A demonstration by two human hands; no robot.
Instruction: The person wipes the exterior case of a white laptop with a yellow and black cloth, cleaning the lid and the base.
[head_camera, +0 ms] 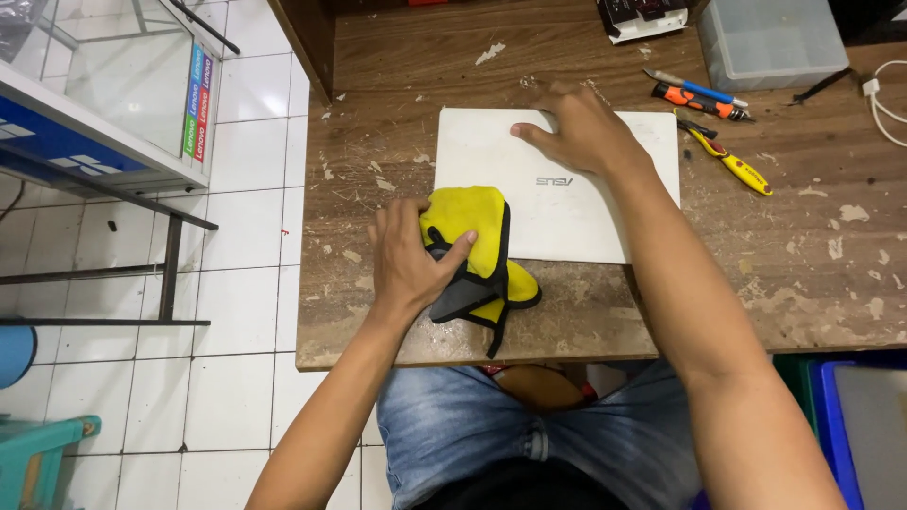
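Across most of the view spreads a worn wooden table [812, 274], its top scratched and flecked with pale scraps, with white floor tiles [241, 283] running down the nine o'clock side. Next in size, a closed white laptop [586, 212] lies flat at the table's centre. At ten o'clock from it stands a glass display case [123, 85] on a dark metal frame, carrying a narrow upright strip of coloured label blocks, blue, red and green, on its corner post, and a blue sign band with white marks along its lower edge. At one o'clock a translucent grey plastic box [770, 42] sits at the table's far edge, with a white cable [883, 99] at two o'clock beside it. The right hand [581, 127] lies open, palm down and fingers spread, on the laptop's far half. The left hand [411, 260] grips a yellow cloth [472, 250] with dark grey edging, bunched over the laptop's seven o'clock corner and hanging onto the bare wood, so that corner is hidden. Between laptop and grey box lie small tools: a yellow-handled tool [732, 165] at three o'clock of the right hand, an orange-and-black cutter [699, 99] just beyond it, and a thin blue pen [694, 87] touching that. At twelve o'clock a white-and-black object [642, 19] is cut off by the frame.
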